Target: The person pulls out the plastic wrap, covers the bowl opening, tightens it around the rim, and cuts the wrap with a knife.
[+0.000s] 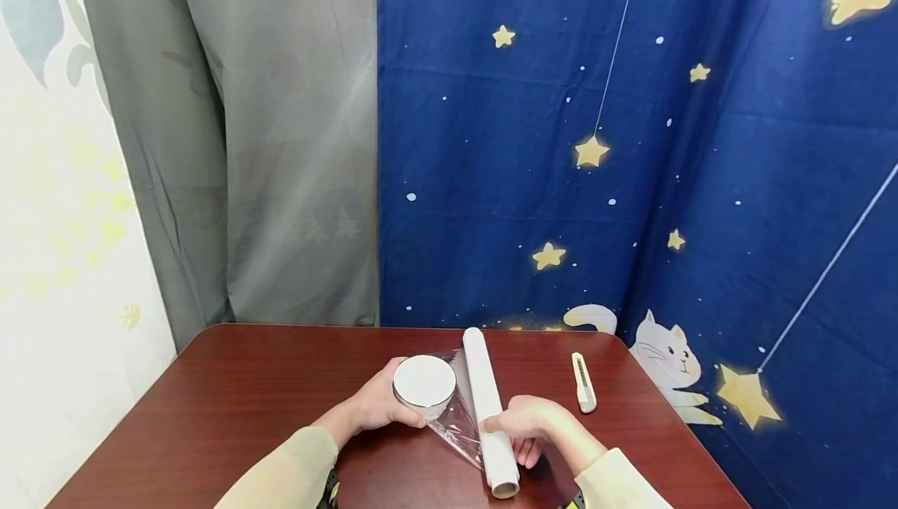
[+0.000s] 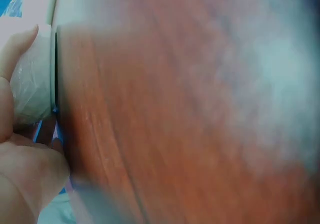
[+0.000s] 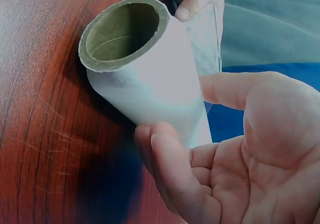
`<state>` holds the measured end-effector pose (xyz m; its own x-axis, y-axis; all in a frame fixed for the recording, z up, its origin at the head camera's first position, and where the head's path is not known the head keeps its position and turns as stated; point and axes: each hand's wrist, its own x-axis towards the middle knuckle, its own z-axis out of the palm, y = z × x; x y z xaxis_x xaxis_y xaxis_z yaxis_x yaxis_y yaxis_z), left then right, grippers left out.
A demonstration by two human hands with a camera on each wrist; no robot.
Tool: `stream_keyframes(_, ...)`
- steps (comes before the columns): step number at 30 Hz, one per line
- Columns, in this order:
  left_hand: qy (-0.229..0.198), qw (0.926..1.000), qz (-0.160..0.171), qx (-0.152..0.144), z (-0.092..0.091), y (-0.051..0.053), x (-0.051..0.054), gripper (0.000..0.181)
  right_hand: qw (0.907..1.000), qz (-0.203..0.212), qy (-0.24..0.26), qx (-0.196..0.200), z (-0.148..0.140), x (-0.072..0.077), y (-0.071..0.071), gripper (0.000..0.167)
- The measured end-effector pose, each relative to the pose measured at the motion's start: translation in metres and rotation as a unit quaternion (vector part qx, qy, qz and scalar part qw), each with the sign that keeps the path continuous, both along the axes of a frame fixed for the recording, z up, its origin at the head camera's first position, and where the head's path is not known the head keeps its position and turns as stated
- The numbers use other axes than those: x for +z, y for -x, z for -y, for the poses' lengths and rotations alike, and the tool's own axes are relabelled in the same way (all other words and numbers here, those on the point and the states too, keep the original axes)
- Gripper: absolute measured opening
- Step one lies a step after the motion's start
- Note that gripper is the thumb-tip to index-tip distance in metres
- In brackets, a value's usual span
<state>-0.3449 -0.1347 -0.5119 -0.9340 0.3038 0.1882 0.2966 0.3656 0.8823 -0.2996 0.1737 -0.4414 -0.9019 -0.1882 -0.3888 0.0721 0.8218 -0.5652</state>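
Observation:
A round white container (image 1: 424, 381) is gripped at its left side by my left hand (image 1: 382, 400), thumb at the near edge; the left wrist view shows wrinkled clear film on its side (image 2: 35, 78). Clear plastic film (image 1: 459, 423) stretches from the container to a long white roll (image 1: 484, 400) lying lengthwise on the table. My right hand (image 1: 533, 423) holds the roll near its front end, thumb on one side and curled fingers on the other. In the right wrist view the roll's hollow cardboard core (image 3: 122, 33) faces the camera, with my right hand (image 3: 240, 149) around the roll.
A white utility knife (image 1: 584, 384) lies on the dark red wooden table (image 1: 281, 376), right of the roll. Behind the table hang a grey curtain (image 1: 302, 143) and a blue curtain with stars (image 1: 491, 182).

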Motion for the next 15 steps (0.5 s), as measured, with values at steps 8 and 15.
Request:
stream_keyframes(8,0.012,0.9998,-0.010,-0.013,0.0044,0.0007,0.0014,0.113,0.9997,0.013,0.016,-0.009,-0.0028,0.0020,0.0021,0.047)
stream_keyframes(15,0.015,0.9997,0.001,-0.018,0.0039,-0.0002,0.0041,0.113,0.9998,0.014,0.014,-0.005,-0.0032,0.0035,0.0002,0.046)
